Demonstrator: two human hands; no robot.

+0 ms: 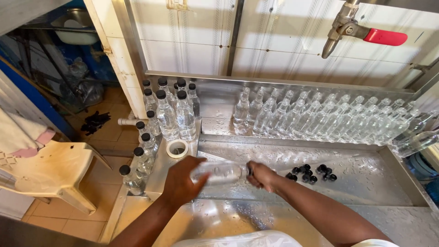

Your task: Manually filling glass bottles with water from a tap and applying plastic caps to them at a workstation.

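Clear plastic bottle (220, 172) lies sideways in my left hand (181, 179), blurred; my right hand (260, 175) closes over its neck, hiding any cap, above the wet steel table (366, 183).

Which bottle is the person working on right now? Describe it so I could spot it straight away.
Start at the wet steel tray under the red-handled tap. At its near left edge, the left hand grips a clear bottle while the right hand is at its cap end. It alone lies sideways; every other bottle stands upright.
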